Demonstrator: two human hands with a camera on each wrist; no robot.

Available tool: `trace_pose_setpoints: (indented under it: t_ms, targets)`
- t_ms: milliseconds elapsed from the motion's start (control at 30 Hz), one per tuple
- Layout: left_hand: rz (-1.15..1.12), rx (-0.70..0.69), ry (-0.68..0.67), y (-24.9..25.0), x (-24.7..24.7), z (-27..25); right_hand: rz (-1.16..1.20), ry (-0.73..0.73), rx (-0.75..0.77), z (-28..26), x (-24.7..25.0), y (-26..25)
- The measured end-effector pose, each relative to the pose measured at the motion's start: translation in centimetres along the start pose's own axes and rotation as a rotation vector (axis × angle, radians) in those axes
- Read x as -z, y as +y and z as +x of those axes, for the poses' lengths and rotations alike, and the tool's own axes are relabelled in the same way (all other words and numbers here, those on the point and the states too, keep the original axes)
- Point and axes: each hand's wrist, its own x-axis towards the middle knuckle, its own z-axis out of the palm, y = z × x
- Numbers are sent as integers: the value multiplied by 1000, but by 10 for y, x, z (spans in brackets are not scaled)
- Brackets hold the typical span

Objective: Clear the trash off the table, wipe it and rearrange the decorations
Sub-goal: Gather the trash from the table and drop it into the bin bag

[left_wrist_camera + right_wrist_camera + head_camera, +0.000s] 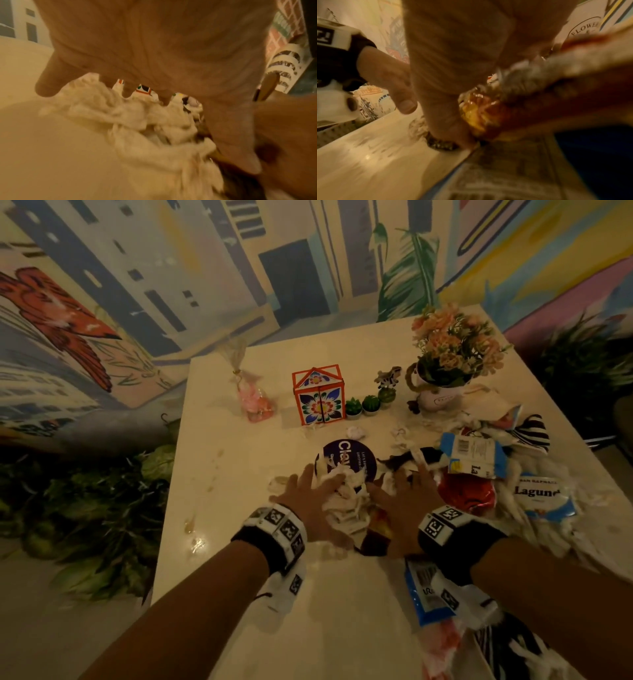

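Two hands work the middle of the table (239, 594), gathering trash, so the clearing step is in hand, with wiping and rearranging seemingly not yet begun. The left hand (305, 501) lies with spread, nearly straight fingers against the left side of a wad of crumpled white tissue (346, 501). The right hand (400, 501) presses in from the other side, fingers likewise extended, with an orange-red wrapper (376, 529) under its thumb. Neither hand has clamped on anything; they cup the pile between them.

The tissue partly covers a round purple lid (346, 457). More trash lies to the right: blue-and-white packets (472, 453), a red wrapper (469, 491) and shredded paper, and another packet near the front edge. The decorations, a patterned box (318, 395), small green plants (363, 405) and a flower pot (442, 395), stand in a row behind.

Next, the hands should probably close inward and scoop the wad up whole, since loose shreds could slip out.
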Motion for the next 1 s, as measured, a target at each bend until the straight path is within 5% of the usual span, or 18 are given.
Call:
trace_pose_setpoints:
  t_ms: [300, 567, 867, 1000]
  targets:
    - [46, -84, 392, 28, -37, -5, 294, 82, -6, 1, 1, 0]
    - [-200, -169, 451, 17, -45, -2, 727, 335, -116, -6, 20, 5]
    - [-764, 36, 685, 1, 20, -41, 1170, 745, -305, -33, 80, 38]
    - [-1129, -18, 737, -3, 49, -62, 1244, 832, -306, -36, 98, 45]
